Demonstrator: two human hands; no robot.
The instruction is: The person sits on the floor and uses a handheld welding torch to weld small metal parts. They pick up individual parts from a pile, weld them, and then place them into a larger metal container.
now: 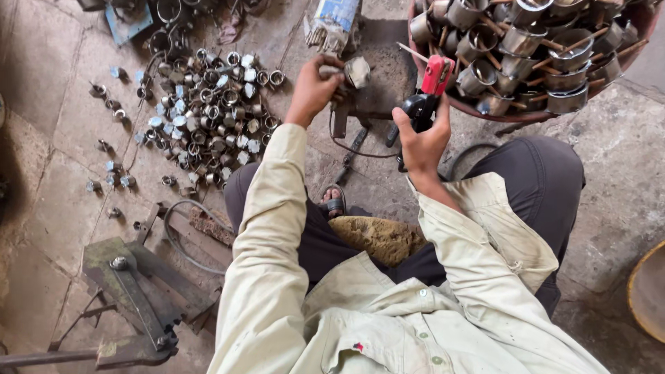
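Observation:
My left hand (315, 86) is closed around a small shiny metal piece (357, 71), held over a dark metal block on the floor (377, 97). My right hand (422, 138) grips the black handle of a tool with a red head (436, 75), whose tip points toward the metal piece. A thin rod sticks out to the left of the red head. A black cable (360, 154) runs from the tool down across the floor. I sit on the ground in a pale long-sleeved shirt and dark trousers.
A heap of small metal rings and caps (208, 114) lies on the stone floor at left. A large basin (526, 116) at upper right holds several metal cups with wooden handles. A hinged metal press (131, 298) sits at lower left, a round rim (648, 291) at right.

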